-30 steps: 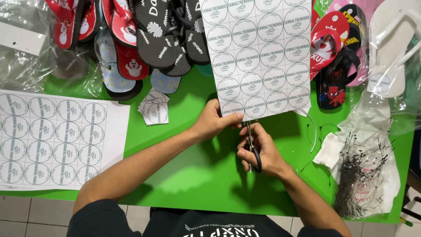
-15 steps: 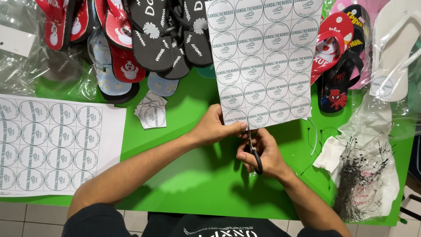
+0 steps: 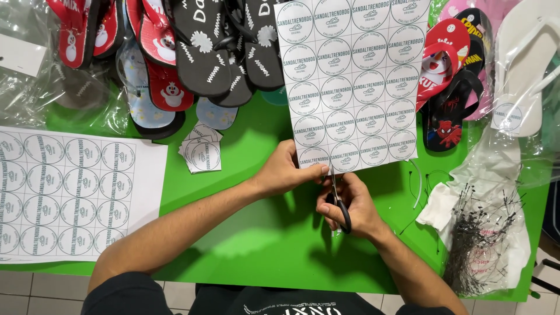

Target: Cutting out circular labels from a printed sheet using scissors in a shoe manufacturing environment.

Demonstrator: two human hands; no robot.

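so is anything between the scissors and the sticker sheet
Nothing visible: the scissors in the right hand already meet the sheet at its bottom edge, which the left hand pinches beside them.

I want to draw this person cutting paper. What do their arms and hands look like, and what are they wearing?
Both arms are bare from the hands up past the elbows. The left hand and right hand wear no gloves, and no rings, watch or bracelets show. Short black sleeves cover the upper arms, part of a black shirt with white print on the chest.
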